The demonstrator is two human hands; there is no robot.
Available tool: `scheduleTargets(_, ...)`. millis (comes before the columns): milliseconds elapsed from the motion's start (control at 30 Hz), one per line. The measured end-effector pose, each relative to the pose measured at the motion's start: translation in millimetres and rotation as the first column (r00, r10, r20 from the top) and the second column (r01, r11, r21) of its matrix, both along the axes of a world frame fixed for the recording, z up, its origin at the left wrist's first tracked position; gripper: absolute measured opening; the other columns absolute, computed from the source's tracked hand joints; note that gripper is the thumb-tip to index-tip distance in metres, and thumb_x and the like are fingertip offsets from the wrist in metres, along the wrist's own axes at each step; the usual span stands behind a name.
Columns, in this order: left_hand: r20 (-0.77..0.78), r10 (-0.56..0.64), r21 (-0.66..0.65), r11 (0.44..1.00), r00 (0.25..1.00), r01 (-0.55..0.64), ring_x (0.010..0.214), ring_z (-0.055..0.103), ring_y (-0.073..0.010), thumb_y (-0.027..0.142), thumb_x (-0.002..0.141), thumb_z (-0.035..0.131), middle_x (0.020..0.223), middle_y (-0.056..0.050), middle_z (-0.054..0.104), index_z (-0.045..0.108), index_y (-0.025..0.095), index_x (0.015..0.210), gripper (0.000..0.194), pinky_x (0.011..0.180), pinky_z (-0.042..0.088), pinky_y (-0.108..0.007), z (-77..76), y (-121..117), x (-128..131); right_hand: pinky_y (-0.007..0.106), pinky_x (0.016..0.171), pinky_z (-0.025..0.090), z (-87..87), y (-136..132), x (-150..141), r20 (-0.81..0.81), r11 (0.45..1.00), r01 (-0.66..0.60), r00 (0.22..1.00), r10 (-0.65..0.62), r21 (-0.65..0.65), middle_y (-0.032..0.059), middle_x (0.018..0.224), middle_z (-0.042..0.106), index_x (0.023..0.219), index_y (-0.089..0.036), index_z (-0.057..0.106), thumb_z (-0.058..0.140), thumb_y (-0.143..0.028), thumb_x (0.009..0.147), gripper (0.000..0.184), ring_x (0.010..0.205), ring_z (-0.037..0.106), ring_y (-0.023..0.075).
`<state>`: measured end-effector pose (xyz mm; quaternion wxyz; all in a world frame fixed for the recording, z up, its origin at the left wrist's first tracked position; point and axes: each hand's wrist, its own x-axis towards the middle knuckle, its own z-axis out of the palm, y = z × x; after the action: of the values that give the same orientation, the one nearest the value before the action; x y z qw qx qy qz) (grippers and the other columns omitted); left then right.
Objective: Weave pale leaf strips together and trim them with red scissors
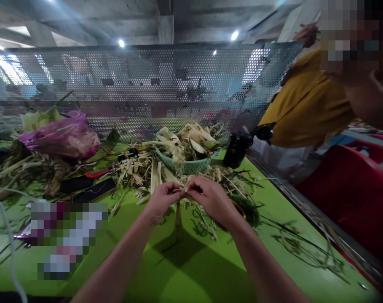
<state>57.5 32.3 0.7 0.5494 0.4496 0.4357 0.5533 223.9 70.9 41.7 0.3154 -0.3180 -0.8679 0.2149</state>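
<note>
Above the middle of the green table (140, 269), my left hand (166, 198) and my right hand (207, 195) meet fingertip to fingertip. Both are closed in a pinch on a pale strip of dried corn husk (178, 223), whose narrow tail hangs down below the fingers. Its upper end is partly hidden by the fingertips. Just beyond my hands stands a green plastic basket (186, 166), heaped with dry husks (194, 141). Loose pale husk strips (156, 176) lie in front of the basket, close to my left hand.
To the left lie a purple plastic bag (61, 136), a red-handled tool (98, 173) and dark flat pieces (95, 191). A black container (237, 149) stands right of the basket. A perforated metal screen (131, 92) rises behind. A person in a mustard top (311, 105) is at right.
</note>
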Motion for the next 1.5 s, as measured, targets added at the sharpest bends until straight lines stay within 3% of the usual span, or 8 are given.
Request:
scheduleTargets(367,0.066,0.037,-0.027,0.999,0.997,-0.035,0.062,0.049,-0.0079,0.029,0.058,0.080,0.066,0.002,0.059,0.063,0.013,0.072,0.028,0.063,0.035,-0.021,-2.8,1.0,0.6,0.026,0.069,0.040,-2.2,-1.7,-2.3,0.028,0.999,-0.010,1.000,0.009,0.033,0.0031,0.083,0.065,0.076,-0.020,0.062,0.058,-0.013,0.082,0.010,0.079,0.058,0.0169)
scheduleTargets(567,0.142,0.113,-0.004,0.994,0.983,-0.113,0.068,0.055,-0.0107,0.024,0.060,0.077,0.070,0.000,0.063,0.065,0.015,0.071,0.019,0.071,0.040,-0.023,-5.2,1.5,0.8,0.025,0.061,0.039,-7.6,-0.2,-4.3,-0.033,0.979,0.203,0.978,-0.204,-0.030,0.0015,0.073,0.065,0.073,-0.019,0.062,0.067,-0.028,0.077,0.011,0.067,0.057,0.0160)
scheduleTargets(733,0.190,0.154,-0.031,0.988,0.970,-0.151,0.068,0.056,-0.0101,0.021,0.059,0.077,0.070,0.000,0.064,0.067,0.017,0.072,0.016,0.070,0.041,-0.021,-4.5,0.6,1.7,0.024,0.061,0.043,-15.5,5.1,-5.3,-0.186,0.966,0.036,0.979,-0.086,-0.256,0.0017,0.074,0.065,0.082,-0.017,0.062,0.062,-0.035,0.080,0.017,0.067,0.058,0.0153)
scheduleTargets(833,0.201,0.158,-0.039,0.987,0.967,-0.154,0.069,0.056,-0.0099,0.021,0.061,0.075,0.070,0.000,0.064,0.068,0.017,0.072,0.014,0.071,0.041,-0.021,-4.5,0.4,1.9,0.025,0.064,0.044,-20.2,5.8,-8.3,-0.176,0.971,0.023,0.982,-0.067,-0.238,0.0025,0.076,0.066,0.082,-0.017,0.063,0.061,-0.031,0.080,0.013,0.070,0.059,0.0162)
scheduleTargets(1167,0.135,0.136,0.020,0.990,0.981,-0.140,0.067,0.055,-0.0116,0.028,0.062,0.076,0.070,-0.002,0.063,0.066,0.015,0.072,0.019,0.069,0.040,-0.023,-4.1,1.3,3.5,0.025,0.063,0.040,-14.9,1.4,-9.6,-0.034,0.995,0.102,0.994,-0.102,0.014,0.0031,0.078,0.064,0.075,-0.019,0.062,0.059,-0.020,0.080,0.007,0.073,0.056,0.0165)
scheduleTargets(1333,0.169,0.209,-0.024,0.978,0.963,-0.208,0.062,0.053,-0.0096,0.025,0.059,0.076,0.065,0.001,0.061,0.064,0.016,0.070,0.019,0.063,0.039,-0.021,-5.3,1.5,4.3,0.025,0.061,0.040,-17.8,0.8,-13.2,-0.057,0.985,0.157,0.985,-0.161,-0.072,0.0022,0.075,0.064,0.079,-0.019,0.063,0.063,-0.028,0.079,0.009,0.068,0.057,0.0160)
scheduleTargets(1433,0.185,0.228,-0.044,0.974,0.956,-0.224,0.059,0.052,-0.0098,0.025,0.060,0.074,0.065,0.000,0.060,0.063,0.016,0.071,0.018,0.059,0.038,-0.021,-5.6,1.2,5.6,0.025,0.060,0.041,-18.1,0.3,-14.3,-0.165,0.978,0.082,0.980,-0.114,-0.192,0.0021,0.076,0.064,0.091,-0.018,0.062,0.064,-0.036,0.078,0.022,0.068,0.056,0.0158)
scheduleTargets(1500,0.158,0.203,-0.014,0.979,0.966,-0.204,0.060,0.052,-0.0101,0.024,0.061,0.074,0.065,0.000,0.060,0.063,0.016,0.071,0.018,0.059,0.039,-0.022,-5.2,1.3,6.5,0.025,0.060,0.041,-18.3,0.7,-14.3,-0.220,0.977,0.042,0.971,-0.088,-0.209,0.0017,0.075,0.062,0.088,-0.018,0.062,0.061,-0.037,0.080,0.021,0.067,0.055,0.0152)
